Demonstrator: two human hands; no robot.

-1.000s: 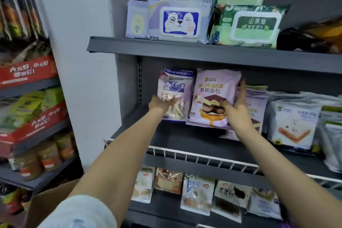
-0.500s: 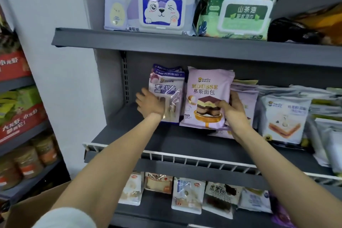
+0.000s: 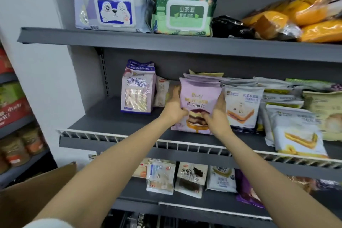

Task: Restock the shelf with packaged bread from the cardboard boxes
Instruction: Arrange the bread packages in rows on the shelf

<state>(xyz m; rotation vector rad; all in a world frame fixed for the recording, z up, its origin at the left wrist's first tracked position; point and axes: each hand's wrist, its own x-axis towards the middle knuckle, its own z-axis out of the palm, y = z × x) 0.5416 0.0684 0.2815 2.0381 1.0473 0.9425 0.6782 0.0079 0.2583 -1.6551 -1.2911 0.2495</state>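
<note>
Left hand [image 3: 174, 106]: I see it gripping the left edge of the mousse pack [image 3: 199, 98].
Right hand [image 3: 216, 114]: it grips the pack's right edge, fingers curled round it.
Pack: upright on the middle shelf [image 3: 111, 116], in front of a stack of like packs, touching the sandwich pack [image 3: 241, 106] on its right.
Open room: bare shelf between the taro pack [image 3: 137, 89] and my left hand, and along the wire rail [image 3: 103, 134].
Box [image 3: 37, 190]: low left, flap up.

Both hands [image 3: 174, 109] gripping purple bread pack [image 3: 199, 98]
</note>
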